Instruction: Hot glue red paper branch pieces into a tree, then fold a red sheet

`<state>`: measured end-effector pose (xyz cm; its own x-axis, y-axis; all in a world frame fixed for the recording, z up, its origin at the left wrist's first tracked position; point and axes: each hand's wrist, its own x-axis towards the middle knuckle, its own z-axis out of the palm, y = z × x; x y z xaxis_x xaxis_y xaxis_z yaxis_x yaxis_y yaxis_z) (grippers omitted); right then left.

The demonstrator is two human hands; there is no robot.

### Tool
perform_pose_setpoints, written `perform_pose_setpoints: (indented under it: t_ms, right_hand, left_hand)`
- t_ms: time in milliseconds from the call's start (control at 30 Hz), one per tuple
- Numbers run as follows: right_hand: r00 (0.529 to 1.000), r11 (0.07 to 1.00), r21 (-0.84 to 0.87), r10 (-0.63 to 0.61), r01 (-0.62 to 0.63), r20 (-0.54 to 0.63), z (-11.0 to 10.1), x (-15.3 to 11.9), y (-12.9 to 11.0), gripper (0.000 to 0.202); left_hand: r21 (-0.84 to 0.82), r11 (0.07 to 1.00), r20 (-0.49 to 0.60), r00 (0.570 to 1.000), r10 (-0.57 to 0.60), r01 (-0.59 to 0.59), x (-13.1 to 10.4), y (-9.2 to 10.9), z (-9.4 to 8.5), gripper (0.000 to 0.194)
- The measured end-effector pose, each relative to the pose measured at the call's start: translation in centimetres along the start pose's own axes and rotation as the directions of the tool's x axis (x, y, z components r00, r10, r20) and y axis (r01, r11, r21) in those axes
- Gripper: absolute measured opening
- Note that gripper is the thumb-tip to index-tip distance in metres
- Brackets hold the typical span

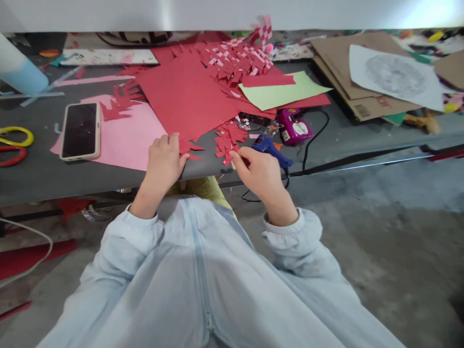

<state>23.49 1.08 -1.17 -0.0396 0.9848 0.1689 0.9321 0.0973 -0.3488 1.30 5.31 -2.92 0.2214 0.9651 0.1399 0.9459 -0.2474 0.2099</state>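
Here, both hands reach up from pale blue sleeves to the near edge of the dark counter (36, 174). The left hand (164, 162) lies palm down with its fingers curled over the near corner of a large red paper sheet (188, 96), pressing it flat rather than gripping it. The right hand (259, 171) is closed in a pinch, thumb and forefinger tips meeting on a small red paper scrap (229, 158) at the near edge, just below a loose heap of red cuttings (226, 137). A pink sheet (126, 135) lies under the red one toward the left, with a phone (80, 130) resting face up on it. Just beyond the right hand sit a blue glue gun (270, 147) and a purple tape dispenser (293, 128), with a black cord (315, 140) looping to the edge. Toward the far edge lies a red-and-white woven paper piece (250, 48) and a light green sheet (282, 92). Flattened cardboard (348, 82) with a white drawing (395, 77) fills the far right corner. Yellow and red scissor handles (14, 142) show at the left edge, and a pale blue bottle (18, 67) stands at the far left corner.
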Motion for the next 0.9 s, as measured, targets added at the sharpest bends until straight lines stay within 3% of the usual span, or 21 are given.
perform_pose_setpoints:
  t_ms: [133,233,300,400,467,533,633,733,900]
  right_hand:
    - [0.999,0.977,0.211,-0.036,0.03,0.025,1.5,0.4,-1.3,0.04]
    - [0.999,0.922,0.387,-0.026,0.012,0.03,2.3,0.6,-2.1,0.034]
    - [1.0,0.863,0.505,0.012,-0.017,0.014,2.7,0.7,-2.4,0.028]
    - [0.998,0.743,0.667,0.068,-0.046,-0.007,3.2,1.1,-2.9,0.021]
    - [0.997,0.649,0.758,0.079,-0.065,0.018,3.3,1.4,-3.4,0.027]
    - [0.996,0.562,0.822,0.068,-0.089,0.061,3.2,1.7,-4.1,0.037]
    - [0.995,0.493,0.865,0.039,-0.096,0.088,2.7,2.0,-5.0,0.043]
    - [0.997,0.485,0.871,0.028,-0.075,0.07,2.1,1.9,-5.5,0.042]
    - [0.998,0.476,0.877,0.006,-0.063,0.069,1.9,1.7,-5.7,0.044]
  left_hand:
    - [-0.18,0.983,-0.082,0.995,-0.059,0.044,0.9,-1.0,0.5,0.063]
    - [-0.424,0.898,-0.063,0.985,-0.158,0.117,1.0,-1.5,0.2,0.051]
    - [-0.634,0.761,-0.023,0.98,-0.196,0.137,0.7,-1.6,-0.2,0.039]
    - [-0.872,0.47,0.048,0.979,-0.198,0.138,-0.1,-1.4,-0.8,0.031]
    - [-0.946,0.281,0.111,0.976,-0.189,0.161,-0.8,-1.1,-1.2,0.035]
    - [-0.97,0.165,0.155,0.975,-0.162,0.181,-1.4,-0.7,-1.5,0.038]
    - [-0.975,0.092,0.191,0.973,-0.132,0.204,-2.2,-0.1,-1.9,0.037]
    - [-0.97,0.045,0.23,0.966,-0.12,0.237,-2.9,0.1,-2.1,0.036]
    - [-0.958,0.054,0.275,0.954,-0.118,0.283,-3.7,0.1,-2.4,0.039]
